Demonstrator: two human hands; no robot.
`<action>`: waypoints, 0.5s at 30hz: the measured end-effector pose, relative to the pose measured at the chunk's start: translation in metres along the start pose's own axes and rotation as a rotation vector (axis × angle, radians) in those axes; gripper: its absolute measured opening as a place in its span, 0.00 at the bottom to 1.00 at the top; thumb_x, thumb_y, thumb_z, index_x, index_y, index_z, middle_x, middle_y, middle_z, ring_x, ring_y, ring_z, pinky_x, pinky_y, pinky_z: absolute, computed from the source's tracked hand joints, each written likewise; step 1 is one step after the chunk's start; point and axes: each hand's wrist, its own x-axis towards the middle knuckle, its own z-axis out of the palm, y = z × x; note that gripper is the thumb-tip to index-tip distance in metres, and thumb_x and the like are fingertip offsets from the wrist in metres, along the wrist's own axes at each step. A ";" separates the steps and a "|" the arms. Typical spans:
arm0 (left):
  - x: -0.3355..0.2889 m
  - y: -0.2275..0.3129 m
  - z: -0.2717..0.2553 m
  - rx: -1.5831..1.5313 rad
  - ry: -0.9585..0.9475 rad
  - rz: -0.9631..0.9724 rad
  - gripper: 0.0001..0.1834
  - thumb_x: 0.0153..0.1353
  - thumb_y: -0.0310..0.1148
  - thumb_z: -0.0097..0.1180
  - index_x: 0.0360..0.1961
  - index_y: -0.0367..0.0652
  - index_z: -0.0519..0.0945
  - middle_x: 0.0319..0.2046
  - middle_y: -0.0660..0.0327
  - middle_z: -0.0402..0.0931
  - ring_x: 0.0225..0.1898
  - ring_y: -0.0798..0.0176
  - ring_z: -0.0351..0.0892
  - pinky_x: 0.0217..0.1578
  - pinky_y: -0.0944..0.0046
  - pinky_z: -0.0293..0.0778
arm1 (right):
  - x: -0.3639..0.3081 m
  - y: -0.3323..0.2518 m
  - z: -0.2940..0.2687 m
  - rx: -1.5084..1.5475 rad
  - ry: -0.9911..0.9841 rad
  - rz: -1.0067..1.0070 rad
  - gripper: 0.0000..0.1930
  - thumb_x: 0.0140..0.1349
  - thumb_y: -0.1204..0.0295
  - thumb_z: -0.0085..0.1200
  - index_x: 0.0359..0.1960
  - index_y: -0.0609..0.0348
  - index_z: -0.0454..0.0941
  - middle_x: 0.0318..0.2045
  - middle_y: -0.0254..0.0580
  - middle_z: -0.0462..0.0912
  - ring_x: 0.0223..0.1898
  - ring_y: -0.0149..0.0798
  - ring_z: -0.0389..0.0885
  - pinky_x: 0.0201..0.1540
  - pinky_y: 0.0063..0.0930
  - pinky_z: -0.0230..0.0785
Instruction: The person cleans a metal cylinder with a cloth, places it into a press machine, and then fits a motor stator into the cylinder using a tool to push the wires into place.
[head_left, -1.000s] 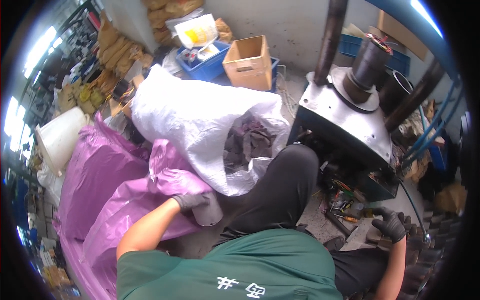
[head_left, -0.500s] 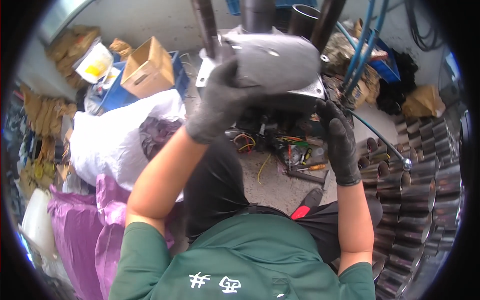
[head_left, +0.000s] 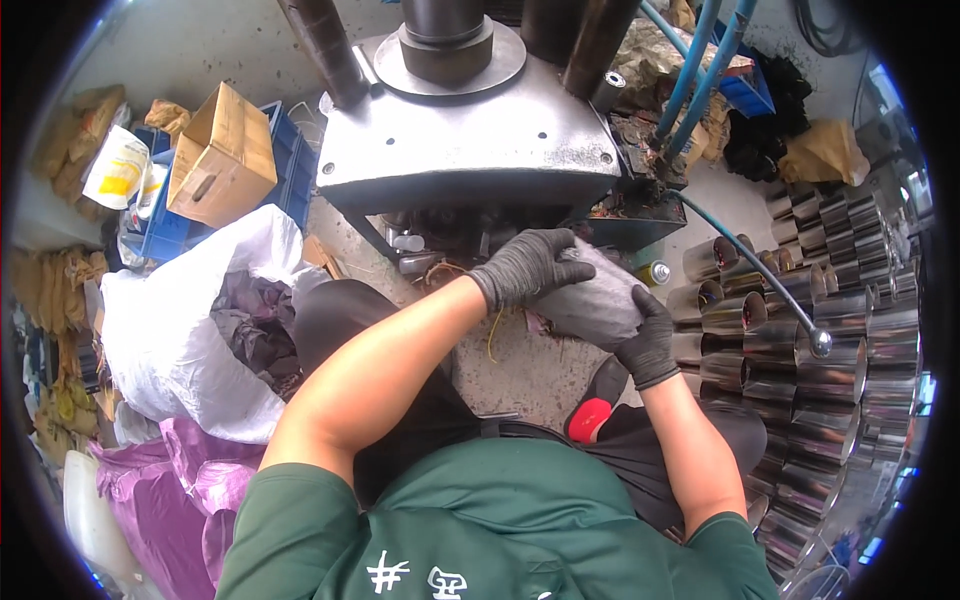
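Both my hands wear dark grey gloves. Between them, above the floor in front of my lap, is a dull grey cylindrical piece [head_left: 597, 300], blurred and tilted down to the right; it resembles a metal tube. My left hand [head_left: 528, 270] grips its upper left end, thumb along the near side. At the lower right end, my right hand [head_left: 648, 342] closes around it. Just beyond my hands stands a press with a bare metal bed [head_left: 455, 155], and a dark round ram [head_left: 445, 50] rests over a disc on the bed.
Rows of shiny metal cylinders [head_left: 835, 340] fill the right side, with a ball-ended lever [head_left: 820, 343] over them. On the left are an open white sack [head_left: 160, 330], a purple sack [head_left: 165, 500] and a cardboard box [head_left: 225, 155]. Blue hoses [head_left: 690, 85] run beside the press.
The grey cylindrical piece has come down from the press bed toward my lap. My right hand, open and apart from it before, now grips its other end. My view has shifted.
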 end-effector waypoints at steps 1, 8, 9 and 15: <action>-0.004 0.013 -0.003 -0.008 -0.007 0.002 0.34 0.58 0.54 0.74 0.55 0.38 0.82 0.42 0.42 0.85 0.47 0.44 0.87 0.49 0.52 0.80 | 0.002 -0.002 -0.009 0.214 -0.029 0.050 0.29 0.66 0.64 0.59 0.65 0.69 0.73 0.62 0.61 0.80 0.63 0.61 0.79 0.68 0.60 0.71; -0.008 0.026 -0.023 0.431 -0.003 0.106 0.26 0.64 0.48 0.66 0.57 0.45 0.78 0.34 0.47 0.86 0.36 0.41 0.88 0.39 0.48 0.83 | 0.003 -0.032 -0.008 0.406 -0.065 -0.058 0.28 0.70 0.58 0.54 0.68 0.57 0.74 0.67 0.53 0.77 0.67 0.57 0.75 0.74 0.59 0.63; -0.008 0.026 -0.025 0.448 -0.049 -0.037 0.29 0.64 0.48 0.65 0.61 0.46 0.75 0.35 0.46 0.86 0.38 0.40 0.88 0.41 0.47 0.83 | -0.001 -0.037 -0.005 0.393 -0.071 -0.079 0.28 0.70 0.57 0.54 0.68 0.56 0.74 0.66 0.52 0.78 0.66 0.57 0.76 0.73 0.58 0.63; 0.001 0.003 -0.035 0.405 0.082 -0.235 0.31 0.64 0.45 0.62 0.66 0.49 0.72 0.41 0.42 0.86 0.47 0.38 0.86 0.49 0.43 0.80 | -0.014 -0.039 0.011 -0.001 -0.289 -0.020 0.37 0.57 0.54 0.62 0.67 0.60 0.73 0.62 0.52 0.79 0.62 0.53 0.79 0.69 0.48 0.70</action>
